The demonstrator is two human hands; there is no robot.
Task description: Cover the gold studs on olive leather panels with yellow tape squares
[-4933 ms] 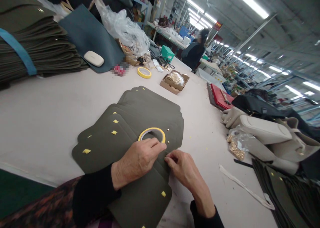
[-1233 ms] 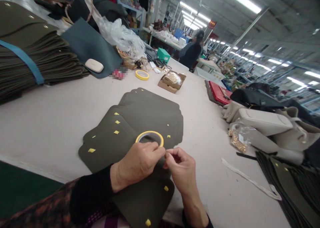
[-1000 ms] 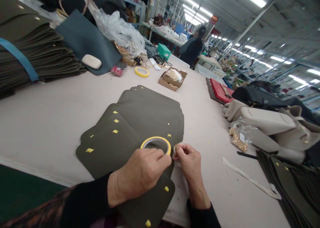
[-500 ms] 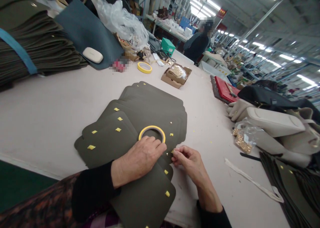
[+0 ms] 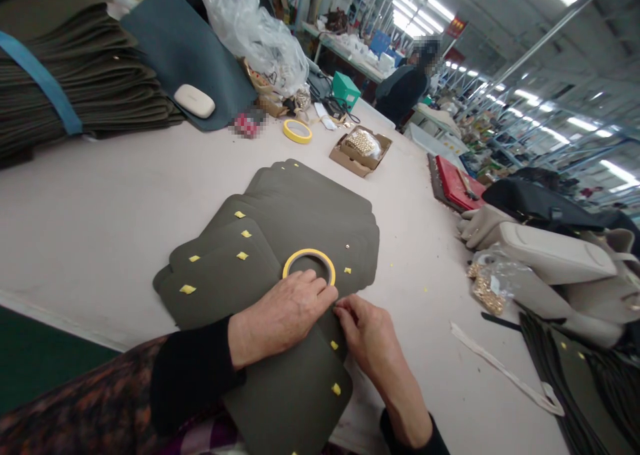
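Note:
My left hand (image 5: 287,315) has its fingers curled over the near edge of a roll of yellow tape (image 5: 285,268), above the dark olive panels (image 5: 310,202). Close beside it, my right hand (image 5: 370,332) pinches at the panel edge, thumb and fingertips together. What they grip is hidden now; a small piece of yellow tape showed there a moment ago. Small yellow tape squares (image 5: 242,256) dot several overlapping panels. A small metal stud (image 5: 347,246) shows uncovered on the right side. The nearest panel (image 5: 295,402) lies below my hands and carries yellow squares too.
At the left stands a tall stack of olive panels (image 5: 100,102) bound with a blue strap. Further back are a second tape roll (image 5: 297,132), a white case (image 5: 194,101) and a cardboard box of studs (image 5: 361,150). Pale bags (image 5: 555,245) line the right; a person (image 5: 405,85) is beyond.
My right hand has moved slightly left, its fingertips now over the spot where a stud showed. The tape piece is no longer visible. My left hand stays on the roll; the view has shifted slightly.

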